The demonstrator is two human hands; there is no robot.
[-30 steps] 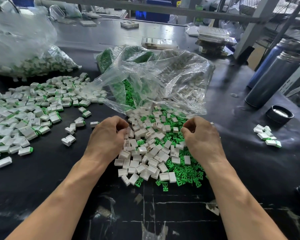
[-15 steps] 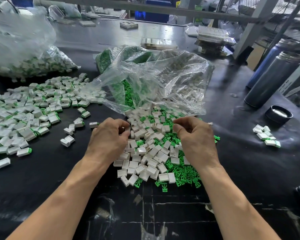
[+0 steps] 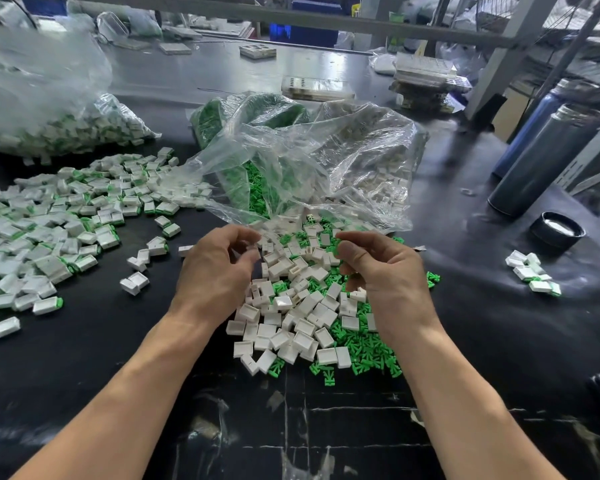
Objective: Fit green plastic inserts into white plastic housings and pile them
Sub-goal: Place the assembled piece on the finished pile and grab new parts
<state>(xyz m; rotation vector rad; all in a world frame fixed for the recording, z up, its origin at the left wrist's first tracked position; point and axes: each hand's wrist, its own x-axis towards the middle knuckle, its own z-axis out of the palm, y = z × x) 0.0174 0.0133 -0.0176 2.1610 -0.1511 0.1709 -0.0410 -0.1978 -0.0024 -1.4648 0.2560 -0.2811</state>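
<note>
Two bare forearms reach in from the bottom edge over the black table (image 3: pixel 84 358). The left hand (image 3: pixel 219 271) hovers above the near-left edge of a loose heap of white housings (image 3: pixel 291 320), its fingers curled inward toward the thumb; motion blur hides the fingertips, so whether they pinch a part cannot be told. The right hand (image 3: pixel 385 271) hangs over the heap's right side with fingers curled the same way, thumb and forefinger drawn close together, possibly on a small piece, though nothing shows clearly between them. Green inserts (image 3: pixel 364 355) lie mixed under and around the white housings, thickest along the heap's near-right edge.

To the left, well apart from the heap, a wide pile of assembled pieces (image 3: pixel 49 230) spreads across the table, white bodies with green ends showing. On the right, a small cluster of assembled pieces (image 3: pixel 532 271) lies alone, with a black round lid (image 3: pixel 556 232) beyond it.

Just behind the heap, a crumpled clear plastic bag (image 3: pixel 309 161) lies open, holding more green and white parts. Farther left sits another clear bag of parts (image 3: pixel 66 129). At the right stand two tall metal flasks (image 3: pixel 548 157), tilted in the wide-angle view.
</note>
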